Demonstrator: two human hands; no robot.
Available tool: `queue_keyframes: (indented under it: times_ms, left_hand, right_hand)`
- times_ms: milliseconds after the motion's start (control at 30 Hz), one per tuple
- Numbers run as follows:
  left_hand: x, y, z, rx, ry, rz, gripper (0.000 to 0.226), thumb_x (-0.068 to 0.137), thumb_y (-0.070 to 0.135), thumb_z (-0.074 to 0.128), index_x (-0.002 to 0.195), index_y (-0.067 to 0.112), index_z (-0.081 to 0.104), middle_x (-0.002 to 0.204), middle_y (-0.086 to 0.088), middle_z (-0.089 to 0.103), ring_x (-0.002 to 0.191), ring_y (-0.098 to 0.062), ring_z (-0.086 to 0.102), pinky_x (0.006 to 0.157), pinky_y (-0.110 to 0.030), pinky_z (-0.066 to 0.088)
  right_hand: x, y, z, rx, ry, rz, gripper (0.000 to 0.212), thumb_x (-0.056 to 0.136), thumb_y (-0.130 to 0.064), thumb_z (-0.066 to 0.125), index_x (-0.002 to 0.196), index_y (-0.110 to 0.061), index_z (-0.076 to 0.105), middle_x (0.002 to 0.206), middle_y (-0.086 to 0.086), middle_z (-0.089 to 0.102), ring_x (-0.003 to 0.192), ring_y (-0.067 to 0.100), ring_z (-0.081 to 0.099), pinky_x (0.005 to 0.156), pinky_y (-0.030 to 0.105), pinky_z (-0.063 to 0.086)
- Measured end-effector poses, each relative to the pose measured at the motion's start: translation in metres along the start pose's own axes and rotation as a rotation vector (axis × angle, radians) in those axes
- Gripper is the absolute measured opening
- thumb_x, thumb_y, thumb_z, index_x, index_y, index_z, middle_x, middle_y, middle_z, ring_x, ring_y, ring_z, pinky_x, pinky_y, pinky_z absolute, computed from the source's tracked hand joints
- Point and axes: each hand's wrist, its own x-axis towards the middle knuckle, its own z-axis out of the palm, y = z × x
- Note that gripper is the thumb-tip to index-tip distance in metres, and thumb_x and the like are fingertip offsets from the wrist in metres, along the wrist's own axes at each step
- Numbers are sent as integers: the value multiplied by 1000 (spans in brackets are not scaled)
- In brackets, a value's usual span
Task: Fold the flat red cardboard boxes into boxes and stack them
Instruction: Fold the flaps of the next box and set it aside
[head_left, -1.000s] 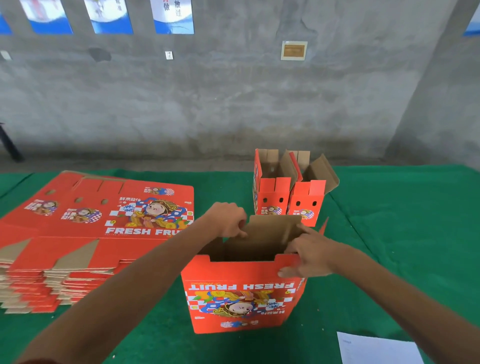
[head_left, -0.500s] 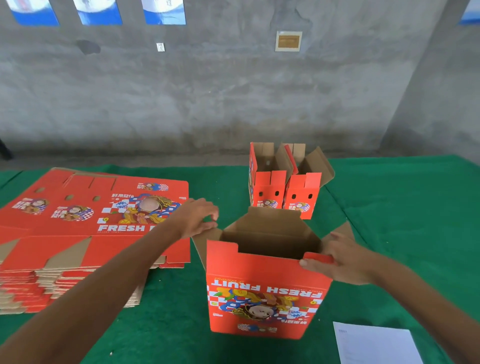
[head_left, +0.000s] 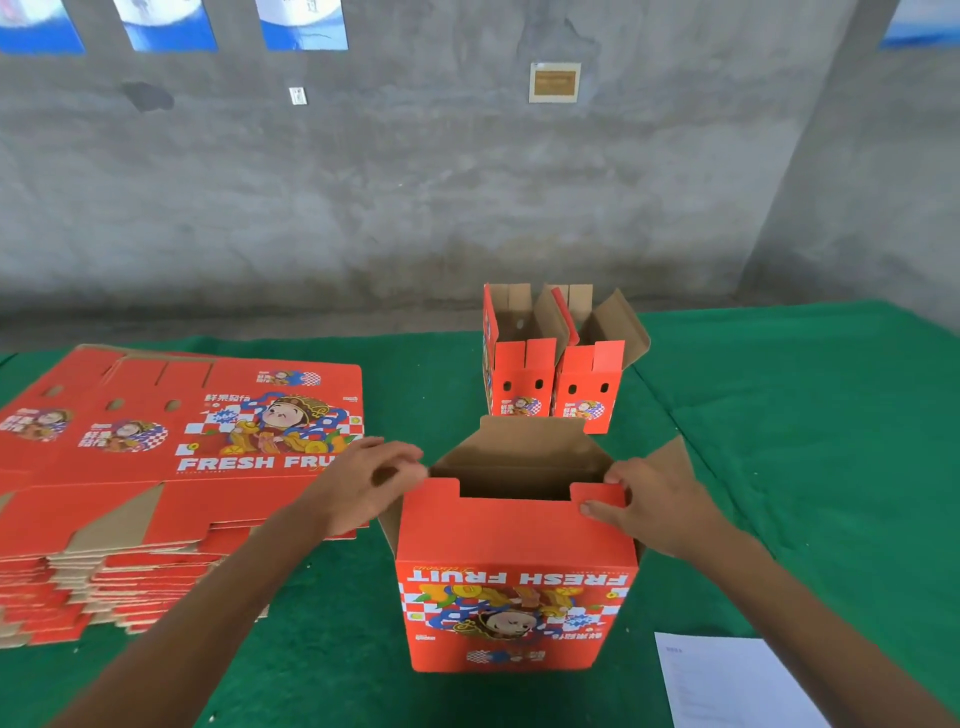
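Note:
An opened red "FRESH FRUIT" box stands upright on the green table in front of me, its print upside down and its top flaps up. My right hand grips the right tab of the near flap, thumb on the red face and fingers curled over the edge. My left hand is at the flap's left corner, fingertips pinched together against it. A tall stack of flat red boxes lies to the left. Two folded boxes stand side by side behind, tops open.
A white sheet of paper lies at the near right on the table. A grey concrete wall with posters rises beyond the table's far edge. Green cloth stretches out to the right of the boxes.
The box has spread from half-flattened to square and shifted right. My left hand came back from the flat stack to the box's left corner; my right hand slid onto the right tab.

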Motion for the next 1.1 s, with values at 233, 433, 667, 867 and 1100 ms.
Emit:
queue_keyframes:
  times_ms: [233,433,667,867,1100]
  left_hand:
    - [-5,28,29,424,194,-227,85,86,76,58,153,33,30,171,-1,4,158,-30,-4,124,-58,0]
    - [-10,55,57,-83,430,-190,77,95,13,70,157,18,26,163,2,23,147,-21,34,119,-44,38]
    - [4,72,71,-123,531,-162,101,86,-13,58,164,26,7,170,6,5,151,-19,20,121,-37,25]
    - [11,74,84,-178,557,-204,86,93,-10,54,163,19,14,154,6,41,122,-13,36,109,-36,38]
    - [12,71,91,-132,586,-57,83,78,-26,48,150,16,52,138,1,55,121,-21,46,108,-43,44]
  right_hand:
    - [-12,-13,25,-291,403,99,103,70,-75,71,147,-8,51,166,25,19,156,40,12,125,60,-3]
    - [-3,-28,50,373,417,129,128,75,-50,87,163,-22,-3,170,7,16,151,24,29,118,45,37]
    - [17,-10,64,589,387,59,82,84,-43,80,152,-37,35,121,-18,49,115,5,41,105,39,41]
    - [31,5,60,645,271,-19,37,89,-66,58,117,-43,66,122,-19,48,123,7,39,111,40,35]
    - [46,10,53,403,215,-54,47,94,-36,70,139,-37,56,112,-11,53,106,12,51,99,45,44]
